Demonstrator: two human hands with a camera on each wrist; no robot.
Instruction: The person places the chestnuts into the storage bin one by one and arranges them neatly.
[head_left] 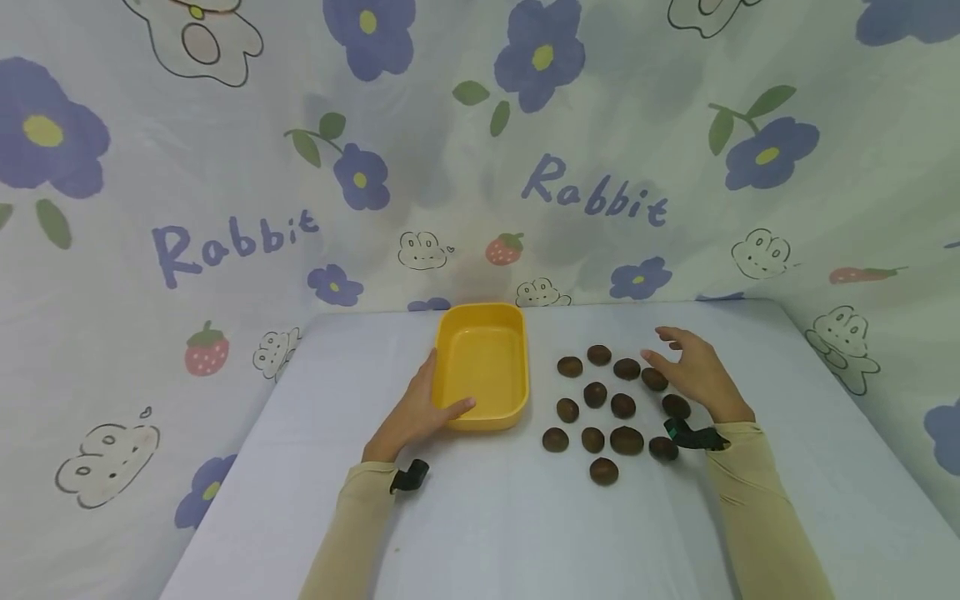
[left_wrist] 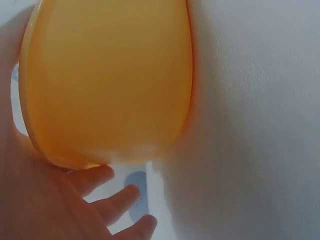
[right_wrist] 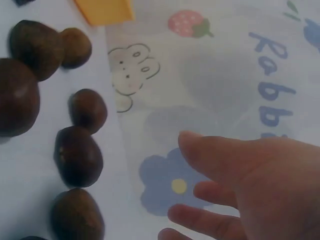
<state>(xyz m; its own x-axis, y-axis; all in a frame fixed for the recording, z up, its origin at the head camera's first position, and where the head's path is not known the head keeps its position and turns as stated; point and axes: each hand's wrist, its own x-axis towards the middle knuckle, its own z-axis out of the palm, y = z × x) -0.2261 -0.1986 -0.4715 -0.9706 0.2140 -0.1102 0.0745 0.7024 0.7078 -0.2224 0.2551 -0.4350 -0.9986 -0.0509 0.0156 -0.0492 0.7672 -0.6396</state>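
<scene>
The word "Rabbit" (head_left: 592, 196) can be read twice in purple handwritten-style lettering on the cloth (head_left: 255, 158) beyond the hands, among purple flowers, strawberries and line-drawn rabbits.

The left hand (head_left: 414, 410) grips a yellow tray (head_left: 482, 371) at its near left corner: the thumb lies over the near rim and the other fingers run outside the left wall, three of them loosely spread, as the left wrist view shows. The right hand (head_left: 697, 375) is free, its fingers gently bent and the thumb held well apart from them.

The tray sits on the white surface (head_left: 480, 525), just right of the left hand, upright, its smooth floor in plain sight; it is deep-sided, with rounded corners. Thirteen chestnuts (head_left: 623, 406) lie loose between the tray and the right hand, the closest just beside the right thumb in the head view. They are glossy dark brown and rounded, some with paler patches; the largest lies in the near part of the group, left of the right wrist.
</scene>
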